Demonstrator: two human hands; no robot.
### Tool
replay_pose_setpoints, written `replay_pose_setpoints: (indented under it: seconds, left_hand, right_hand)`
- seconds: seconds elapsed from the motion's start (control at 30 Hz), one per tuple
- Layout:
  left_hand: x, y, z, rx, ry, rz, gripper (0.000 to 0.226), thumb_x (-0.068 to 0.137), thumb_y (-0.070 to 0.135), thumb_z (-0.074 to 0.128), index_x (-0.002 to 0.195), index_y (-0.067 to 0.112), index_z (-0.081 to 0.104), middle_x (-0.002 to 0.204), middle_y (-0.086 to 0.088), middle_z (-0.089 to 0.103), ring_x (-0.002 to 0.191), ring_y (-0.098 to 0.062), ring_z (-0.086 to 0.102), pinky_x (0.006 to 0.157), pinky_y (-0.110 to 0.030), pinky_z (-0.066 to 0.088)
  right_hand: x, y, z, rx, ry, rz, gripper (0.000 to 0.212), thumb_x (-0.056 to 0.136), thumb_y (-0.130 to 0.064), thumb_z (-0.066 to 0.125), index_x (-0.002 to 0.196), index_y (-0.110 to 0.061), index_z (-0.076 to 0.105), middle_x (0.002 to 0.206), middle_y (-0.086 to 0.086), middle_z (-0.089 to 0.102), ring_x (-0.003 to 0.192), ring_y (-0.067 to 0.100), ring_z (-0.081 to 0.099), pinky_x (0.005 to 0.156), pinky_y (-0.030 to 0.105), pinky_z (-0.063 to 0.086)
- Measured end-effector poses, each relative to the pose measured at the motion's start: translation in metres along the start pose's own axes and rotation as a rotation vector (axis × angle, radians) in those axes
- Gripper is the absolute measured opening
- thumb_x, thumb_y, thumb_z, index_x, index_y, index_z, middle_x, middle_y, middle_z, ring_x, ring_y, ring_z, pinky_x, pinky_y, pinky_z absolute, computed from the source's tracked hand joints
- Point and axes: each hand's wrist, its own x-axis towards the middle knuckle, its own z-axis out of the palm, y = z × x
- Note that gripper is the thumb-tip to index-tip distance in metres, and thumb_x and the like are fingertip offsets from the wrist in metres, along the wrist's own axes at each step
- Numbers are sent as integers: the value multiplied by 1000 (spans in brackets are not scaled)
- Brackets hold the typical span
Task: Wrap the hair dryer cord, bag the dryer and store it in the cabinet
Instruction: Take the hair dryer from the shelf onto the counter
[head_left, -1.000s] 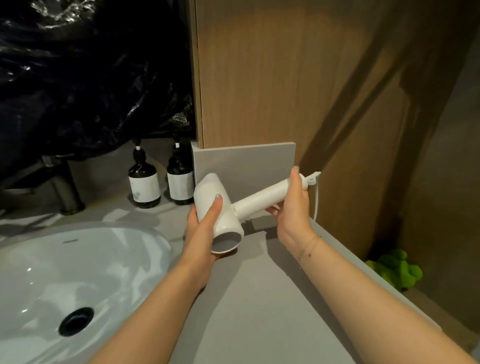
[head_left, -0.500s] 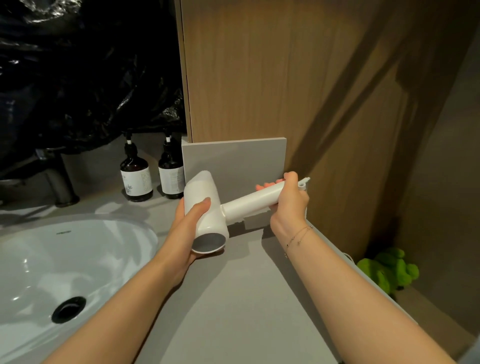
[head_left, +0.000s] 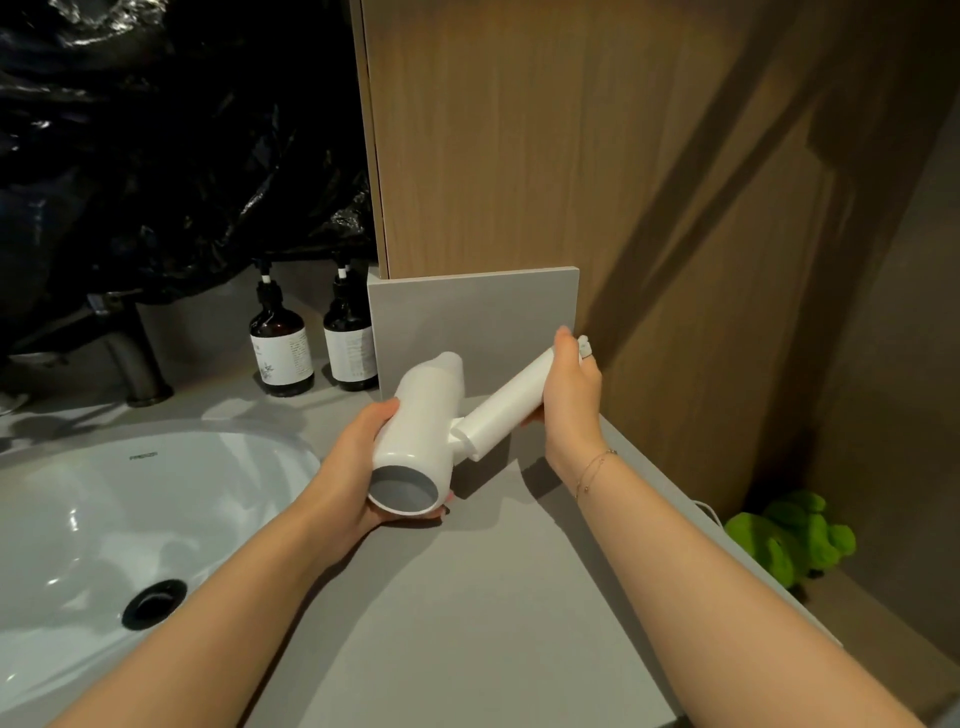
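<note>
The right hand (head_left: 569, 395) curls its fingers around the far end of the handle, where the cord leaves the hair dryer (head_left: 441, 431). The left hand (head_left: 363, 457) cups the barrel from beneath, its thumb lying along the near side and the other fingers wrapped under the open grey nozzle; their tips just show at the lower rim. Both grips are closed on the dryer, which is held in the air just above the grey countertop (head_left: 467, 623), barrel toward seven o'clock and handle toward two o'clock.

The shell looks like smooth, hard, glossy plastic, so it is probably rigid and fairly light but slippery; the cupped hold under the barrel seems the safer support. The handle joins the barrel at what looks like a folding hinge, which could swing under a careless twist, so both parts are best gripped. A drop on the hard counter could crack it.

Only a thin white stretch of cord (head_left: 709, 512) shows, at the counter's edge at four o'clock. It appears limp and springy, best gathered from the handle end.

The white basin (head_left: 130, 519) lies at nine o'clock, and two dark pump bottles (head_left: 283, 348) stand at eleven.
</note>
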Motion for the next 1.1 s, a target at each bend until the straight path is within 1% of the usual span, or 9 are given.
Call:
replay_pose_setpoints:
  seconds: [0.07,0.13,0.2,0.3,0.43,0.73,0.87,1.0,1.1]
  left_hand:
    - [1,1,0,-20,6,-13,36,92,41,55,116,15,57,95,-28,71,75,-46,69,71,-57,56]
    - [1,3,-1,-21,12,-30,37,92,40,55,116,12,57,97,-30,69,72,-45,68,70,-57,56]
    - [1,4,-1,-14,11,-48,39,92,41,53,117,11,56,101,-31,67,66,-44,67,66,-55,57]
    - [0,2,1,-21,-3,-57,42,92,42,53,122,12,55,107,-32,65,71,-45,67,61,-51,57]
    - [2,2,3,-29,-7,-39,43,92,43,55,124,14,54,112,-30,64,85,-46,66,64,-54,56]
    - [-6,6,2,26,-31,-44,45,93,44,52,123,11,54,106,-33,64,72,-45,66,58,-50,58]
    - [-13,6,6,97,-138,-12,47,95,46,48,125,11,56,109,-38,63,66,-43,66,54,-45,55]
    - [-20,8,13,76,-188,33,40,97,42,45,122,14,59,96,-30,68,63,-40,66,52,-41,55]
    - [-20,9,13,75,-191,1,39,96,43,47,123,17,57,94,-27,71,70,-44,68,55,-45,58]
  right_hand:
    - [1,-3,-2,-34,-21,-5,30,98,-45,42,117,-22,46,89,2,55,80,17,60,50,24,53]
    - [1,-4,-3,-57,-44,3,28,97,-44,42,113,-20,47,87,4,55,77,17,60,42,20,47]
    - [2,-4,-3,-61,-57,13,27,97,-42,44,112,-19,47,86,5,54,79,19,61,39,18,47]
    - [4,-7,-4,-63,-63,10,25,97,-41,45,110,-20,47,86,4,54,81,19,60,42,20,47]
    - [6,-11,-4,-51,-82,3,22,96,-41,46,109,-23,46,88,2,54,81,19,59,48,23,49]
    - [9,-10,-4,-63,-119,33,23,96,-41,47,111,-24,46,89,3,53,82,20,58,50,23,50]
    - [6,-5,0,-82,-209,60,24,93,-41,49,101,-18,51,85,7,56,77,20,60,58,29,52]
    - [8,-5,1,-76,-182,29,29,94,-43,49,108,-18,53,90,7,58,80,20,60,57,28,50]
    - [9,-1,2,-71,-190,72,28,92,-45,49,105,-19,53,92,9,59,83,21,61,64,32,54]
